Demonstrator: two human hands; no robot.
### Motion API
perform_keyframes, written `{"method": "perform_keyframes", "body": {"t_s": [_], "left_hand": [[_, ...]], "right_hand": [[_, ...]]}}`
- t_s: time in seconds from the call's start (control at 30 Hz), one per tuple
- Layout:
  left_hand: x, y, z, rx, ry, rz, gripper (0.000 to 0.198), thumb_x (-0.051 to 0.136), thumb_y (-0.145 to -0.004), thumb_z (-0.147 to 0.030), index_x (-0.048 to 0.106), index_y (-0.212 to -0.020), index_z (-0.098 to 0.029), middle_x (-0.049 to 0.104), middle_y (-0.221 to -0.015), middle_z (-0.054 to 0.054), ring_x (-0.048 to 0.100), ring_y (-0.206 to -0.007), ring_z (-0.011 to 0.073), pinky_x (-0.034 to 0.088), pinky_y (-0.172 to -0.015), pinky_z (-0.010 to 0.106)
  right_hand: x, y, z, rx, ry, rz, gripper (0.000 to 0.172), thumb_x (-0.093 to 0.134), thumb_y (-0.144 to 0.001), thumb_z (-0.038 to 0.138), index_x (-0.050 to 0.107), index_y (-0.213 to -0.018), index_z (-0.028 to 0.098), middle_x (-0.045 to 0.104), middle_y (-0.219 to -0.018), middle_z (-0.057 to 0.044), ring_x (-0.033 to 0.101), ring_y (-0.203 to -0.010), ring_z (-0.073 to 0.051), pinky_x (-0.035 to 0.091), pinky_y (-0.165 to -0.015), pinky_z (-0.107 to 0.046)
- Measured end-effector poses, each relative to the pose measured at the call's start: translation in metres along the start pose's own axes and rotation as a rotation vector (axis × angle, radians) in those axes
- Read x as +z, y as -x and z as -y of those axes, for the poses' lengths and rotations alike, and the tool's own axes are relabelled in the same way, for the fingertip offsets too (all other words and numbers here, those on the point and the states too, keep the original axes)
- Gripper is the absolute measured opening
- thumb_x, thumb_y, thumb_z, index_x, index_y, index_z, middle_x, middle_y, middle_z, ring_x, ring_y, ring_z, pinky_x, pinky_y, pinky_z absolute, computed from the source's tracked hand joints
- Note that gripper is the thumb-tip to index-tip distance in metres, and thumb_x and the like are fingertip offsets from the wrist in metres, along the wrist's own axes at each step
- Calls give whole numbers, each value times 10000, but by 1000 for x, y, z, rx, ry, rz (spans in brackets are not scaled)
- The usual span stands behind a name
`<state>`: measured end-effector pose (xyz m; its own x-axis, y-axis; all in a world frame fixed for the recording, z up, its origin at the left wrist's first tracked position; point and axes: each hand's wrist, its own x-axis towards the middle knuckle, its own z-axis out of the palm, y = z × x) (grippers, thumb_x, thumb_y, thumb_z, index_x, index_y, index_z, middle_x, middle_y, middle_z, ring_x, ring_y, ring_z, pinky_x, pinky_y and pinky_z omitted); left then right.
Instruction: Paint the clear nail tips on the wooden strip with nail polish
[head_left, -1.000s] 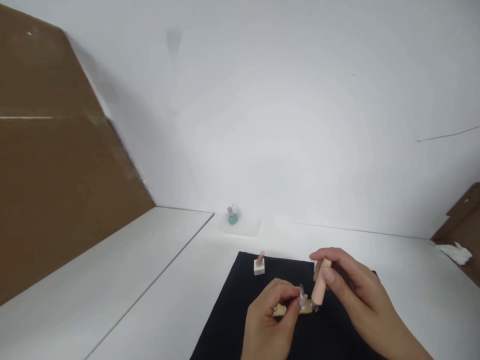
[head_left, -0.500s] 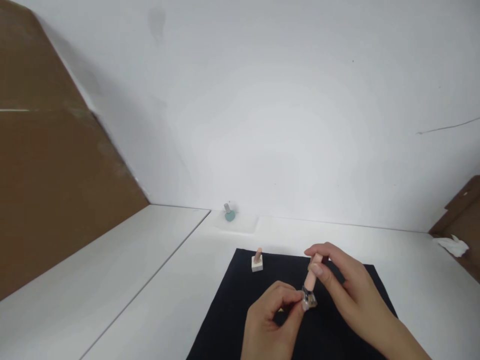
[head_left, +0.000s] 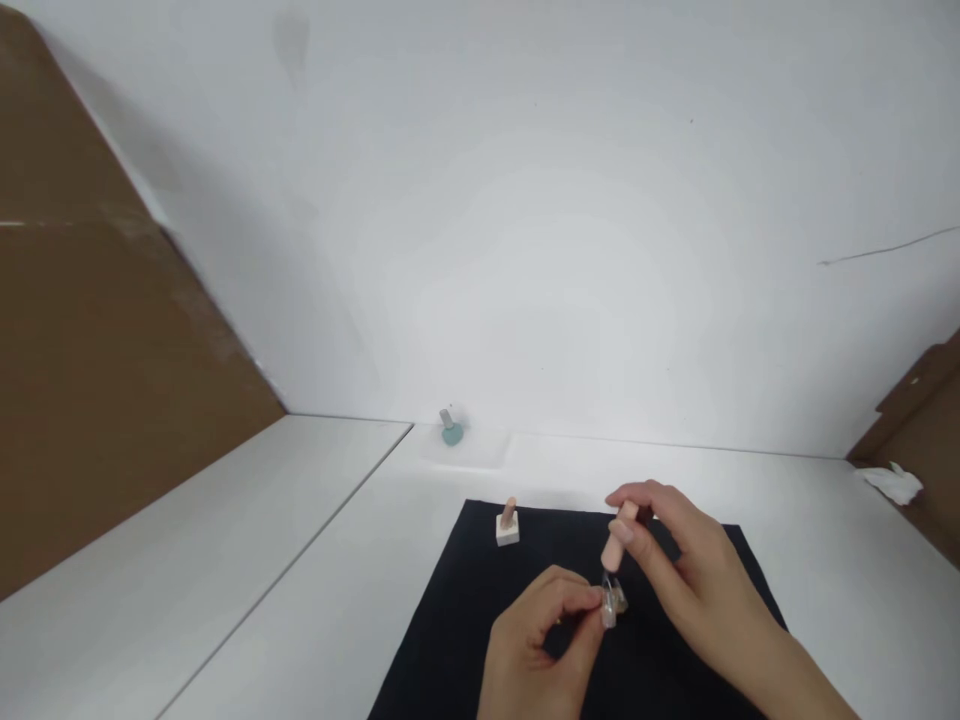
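My right hand [head_left: 682, 555] pinches the peach handle of a nail polish brush [head_left: 619, 538] between thumb and fingers. The handle slants, its lower end pointing down and left. Below it, my left hand [head_left: 544, 640] holds a small clear, shiny piece [head_left: 610, 606] between thumb and forefinger; its exact kind is too small to tell. The brush's lower end is at the clear piece, and I cannot tell whether they touch. Both hands are over a black cloth [head_left: 457, 630]. Near its far left corner stands a small white bottle [head_left: 508, 528] with a peach-brown cap.
A teal bottle with a grey cap [head_left: 451, 430] stands near the back wall, by a clear flat sheet [head_left: 480, 450]. On the right, a crumpled white tissue [head_left: 892, 484] lies beside brown cardboard [head_left: 919, 420]. A brown panel [head_left: 112, 380] rises on the left.
The brush handle in my right hand has tilted further and shifted slightly left. The clear piece in my left hand has turned. The view has moved slightly.
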<state>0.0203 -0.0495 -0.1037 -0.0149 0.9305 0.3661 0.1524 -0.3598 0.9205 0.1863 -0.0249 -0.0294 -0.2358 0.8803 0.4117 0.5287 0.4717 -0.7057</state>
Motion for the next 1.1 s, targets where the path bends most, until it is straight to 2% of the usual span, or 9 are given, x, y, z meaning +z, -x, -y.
{"method": "perform_keyframes", "body": {"t_s": [0.1,0.2,0.33,0.53,0.67,0.8,0.9,1.0,1.1], "left_hand": [[0,1,2,-19,-5,-1,158,723,-827,-174,746,-681,-226,708,-700,-10,647,-610,141,512,-606,211],[0,1,3,-23,-6,4,160,725,-840,-205,747,-683,-227,710,-696,-7,649,-607,144,508,-591,210],[0,0,3,2,-10,8,160,719,-849,-207,752,-693,-231,719,-703,-3,655,-615,148,506,-585,210],[1,1,2,28,-1,10,162,732,-832,-154,755,-695,-236,715,-700,-14,652,-618,140,523,-615,202],[0,0,1,31,2,10,163,720,-837,-147,755,-706,-239,717,-703,-17,654,-618,138,514,-612,200],[0,0,2,21,3,32,185,701,-859,-182,746,-687,-234,721,-707,-3,662,-628,149,522,-616,211],[1,0,3,10,-2,14,171,720,-859,-213,748,-692,-231,719,-706,2,659,-622,152,533,-610,212],[2,1,3,24,-6,1,153,735,-846,-187,757,-703,-239,716,-704,-14,659,-620,142,525,-610,198],[1,0,3,30,-3,7,166,728,-842,-163,757,-700,-243,714,-699,-23,661,-618,135,515,-609,189]], "right_hand": [[-1,-1,-1,51,27,-92,170,492,-1069,381,623,-1085,273,753,-822,-2,682,-851,-228,522,-854,-363],[-7,1,2,89,0,-39,188,497,-1065,398,638,-1094,276,757,-830,-4,698,-832,-222,545,-811,-343],[-7,2,4,54,7,37,204,530,-1048,420,668,-1067,271,772,-863,-19,707,-854,-225,550,-786,-337],[-4,-2,-1,57,51,-110,151,526,-1051,371,643,-1067,277,763,-804,15,702,-863,-220,536,-849,-353],[-10,1,4,79,4,-3,161,531,-1055,400,648,-1058,291,768,-878,10,706,-891,-213,537,-796,-325],[-8,0,7,-8,14,83,124,547,-1051,352,632,-994,282,769,-833,8,708,-882,-213,526,-816,-338],[-4,-2,4,-38,60,-6,129,523,-1052,309,620,-972,276,772,-815,-2,712,-928,-232,522,-870,-372],[-3,-3,0,-19,95,-133,111,528,-1048,329,624,-1025,279,765,-810,2,706,-887,-234,525,-865,-383],[-7,-2,-1,36,49,-120,133,528,-1051,371,629,-1053,285,759,-791,17,698,-858,-227,524,-850,-367]]}}
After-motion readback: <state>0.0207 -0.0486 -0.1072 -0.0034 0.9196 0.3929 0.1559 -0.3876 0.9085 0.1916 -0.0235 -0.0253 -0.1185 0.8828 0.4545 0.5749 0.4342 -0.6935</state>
